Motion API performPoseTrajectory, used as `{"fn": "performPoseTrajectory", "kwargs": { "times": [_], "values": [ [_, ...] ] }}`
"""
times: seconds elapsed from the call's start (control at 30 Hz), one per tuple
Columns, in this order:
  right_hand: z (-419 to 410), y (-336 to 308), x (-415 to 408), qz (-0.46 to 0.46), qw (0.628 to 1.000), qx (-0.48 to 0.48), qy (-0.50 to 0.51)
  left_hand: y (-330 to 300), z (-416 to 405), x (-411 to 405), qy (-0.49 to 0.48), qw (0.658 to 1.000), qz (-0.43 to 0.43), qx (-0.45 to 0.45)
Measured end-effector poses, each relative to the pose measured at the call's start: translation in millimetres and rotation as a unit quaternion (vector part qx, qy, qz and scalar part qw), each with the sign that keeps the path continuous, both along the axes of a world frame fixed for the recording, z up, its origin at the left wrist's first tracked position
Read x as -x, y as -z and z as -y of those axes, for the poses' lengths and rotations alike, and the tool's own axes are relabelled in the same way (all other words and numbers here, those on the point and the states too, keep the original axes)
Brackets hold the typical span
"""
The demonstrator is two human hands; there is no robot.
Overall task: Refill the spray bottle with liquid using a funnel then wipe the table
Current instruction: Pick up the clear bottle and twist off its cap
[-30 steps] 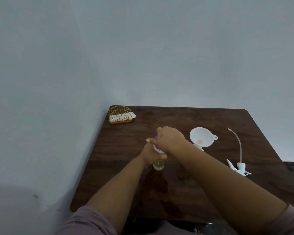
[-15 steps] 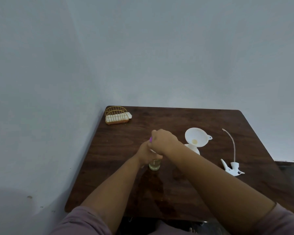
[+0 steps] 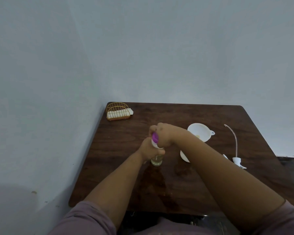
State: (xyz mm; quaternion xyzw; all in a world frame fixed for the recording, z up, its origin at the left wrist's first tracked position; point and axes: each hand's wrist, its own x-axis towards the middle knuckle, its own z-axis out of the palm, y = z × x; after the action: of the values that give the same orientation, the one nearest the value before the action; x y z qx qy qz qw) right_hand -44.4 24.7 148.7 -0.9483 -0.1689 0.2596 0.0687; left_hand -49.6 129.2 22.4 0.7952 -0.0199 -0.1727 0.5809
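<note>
Your left hand (image 3: 150, 150) is wrapped around the body of a small clear bottle (image 3: 156, 161) that stands upright on the dark wooden worktop (image 3: 119, 167), near its middle. Pale yellowish liquid shows in the bottle's base. Your right hand (image 3: 163, 134) is curled over the bottle's top, gripping the purple and white cap (image 3: 154, 139).

The white funnel (image 3: 199, 133) sits to the right of the bottle, apart from both hands, with a yellowish trace in its bowl; your right forearm crosses in front of its lower part. Further right, the white spray head (image 3: 237, 161) lies on the worktop, its thin tube (image 3: 234, 138) curving away toward the back edge. A gold wire basket (image 3: 117, 111) holding something white sits at the back left corner.
</note>
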Motion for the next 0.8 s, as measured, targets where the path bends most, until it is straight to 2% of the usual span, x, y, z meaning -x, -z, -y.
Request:
{"fn": "performPoseTrajectory", "kwargs": {
  "times": [0.13, 0.23, 0.3, 0.43, 0.67, 0.8],
  "values": [
    [2, 7, 2, 0.032, 0.997, -0.057, 0.030, -3, 0, 0, 0.014, 1.000, 0.006, 0.001],
    [-2, 21, 2, 0.072, 0.995, -0.022, 0.061, -2, -1, 1, 0.008, 1.000, 0.005, 0.007],
    [-2, 22, 1, 0.077, 0.996, -0.006, 0.037, -3, -1, 2, 0.005, 1.000, -0.002, 0.003],
    [1, 11, -1, 0.028, 0.998, 0.003, -0.048, -6, 0, 2, 0.008, 1.000, -0.014, 0.021],
    [8, 20, 0, 0.072, 0.993, -0.070, -0.060, -6, 0, 4, 0.005, 0.999, -0.018, 0.035],
    [13, 21, -4, 0.074, 0.992, -0.065, -0.075, -6, 0, 2, 0.006, 0.999, -0.036, 0.029]
  ]
}}
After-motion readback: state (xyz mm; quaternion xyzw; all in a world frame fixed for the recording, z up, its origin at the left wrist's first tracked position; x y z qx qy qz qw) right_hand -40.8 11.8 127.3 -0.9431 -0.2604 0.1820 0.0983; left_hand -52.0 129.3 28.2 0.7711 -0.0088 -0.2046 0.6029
